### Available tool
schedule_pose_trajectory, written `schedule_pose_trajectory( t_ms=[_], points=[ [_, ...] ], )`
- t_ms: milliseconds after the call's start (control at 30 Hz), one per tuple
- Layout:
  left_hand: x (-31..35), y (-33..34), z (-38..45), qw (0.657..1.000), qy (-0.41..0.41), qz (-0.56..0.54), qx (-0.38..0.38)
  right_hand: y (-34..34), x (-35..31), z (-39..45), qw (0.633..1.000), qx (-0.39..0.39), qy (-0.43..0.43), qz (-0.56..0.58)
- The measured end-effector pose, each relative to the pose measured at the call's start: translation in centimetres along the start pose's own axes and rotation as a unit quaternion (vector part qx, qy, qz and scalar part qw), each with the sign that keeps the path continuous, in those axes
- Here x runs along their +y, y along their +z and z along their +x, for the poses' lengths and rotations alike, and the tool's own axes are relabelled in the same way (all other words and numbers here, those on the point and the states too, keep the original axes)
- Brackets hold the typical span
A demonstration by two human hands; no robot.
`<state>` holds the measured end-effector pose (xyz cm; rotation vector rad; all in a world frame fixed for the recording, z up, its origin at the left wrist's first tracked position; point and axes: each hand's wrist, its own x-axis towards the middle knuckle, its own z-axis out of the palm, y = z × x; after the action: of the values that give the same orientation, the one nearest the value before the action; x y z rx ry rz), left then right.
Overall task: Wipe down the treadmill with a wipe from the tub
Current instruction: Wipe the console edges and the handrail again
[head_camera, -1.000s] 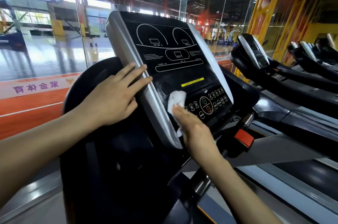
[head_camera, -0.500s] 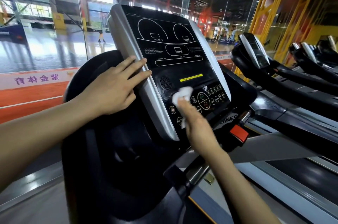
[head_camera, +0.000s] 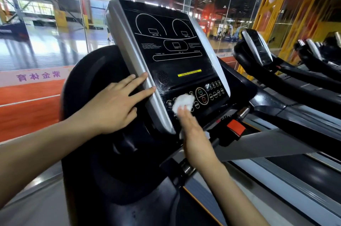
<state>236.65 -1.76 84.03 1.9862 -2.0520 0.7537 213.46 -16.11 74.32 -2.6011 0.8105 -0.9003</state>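
Head view: treadmill console, a black panel with silver side trim, stands tilted toward the camera, with white outlined display windows on its upper half, a yellow warning strip below them, and a row of round buttons across the bottom. Right hand reaches up from below with its fingers straight and close together, pressing a crumpled white wipe flat against the lower left part of the button row; the wipe bulges out above the fingertips and hides a few buttons. Wet streaks show on the black panel just above the wipe, beside the small round speaker grille. Left hand lies spread and flat on the console's left silver trim, its fingertips reaching the edge of the black panel and its palm over the dark rounded housing behind. A red safety clip sits below the console to the right of the wiping hand. More treadmills stand in a row on the right, and glass walls behind show an indoor sports court. No tub shows anywhere.
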Motion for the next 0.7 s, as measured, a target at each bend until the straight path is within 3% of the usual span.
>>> schedule_pose_trajectory(
  t_ms=[133, 267, 333, 367, 467, 533, 633, 700],
  points=[
    [0.2, -0.3, -0.4, 1.000, -0.007, 0.010, -0.009, 0.1, 3.8, 4.5, 0.971, 0.041, 0.233, -0.037],
    [0.2, -0.7, -0.3, 1.000, -0.021, 0.005, -0.014, -0.2, 4.3, 5.9, 0.961, 0.044, 0.273, -0.017],
    [0.3, -0.8, -0.4, 0.999, -0.035, 0.001, -0.017, -0.6, 3.4, 4.8, 0.968, 0.047, 0.245, -0.003],
    [0.3, -0.8, -0.4, 0.999, -0.039, 0.002, -0.019, -1.0, 2.4, 3.6, 0.977, 0.041, 0.209, -0.023],
    [0.6, -0.9, -0.2, 0.999, -0.042, 0.003, -0.030, -1.5, -3.0, -0.3, 0.987, 0.035, 0.103, 0.116],
    [0.7, -1.0, -0.2, 0.999, -0.042, 0.005, -0.032, -0.9, -5.2, -2.2, 0.994, 0.009, -0.007, 0.106],
    [0.6, -1.1, -0.2, 0.998, -0.042, 0.009, -0.036, 0.5, -6.3, -3.3, 0.987, 0.053, -0.045, 0.142],
    [0.6, -1.3, -0.3, 0.999, -0.044, 0.004, -0.032, 0.3, -6.6, -3.3, 0.988, 0.014, -0.047, 0.146]
  ],
)
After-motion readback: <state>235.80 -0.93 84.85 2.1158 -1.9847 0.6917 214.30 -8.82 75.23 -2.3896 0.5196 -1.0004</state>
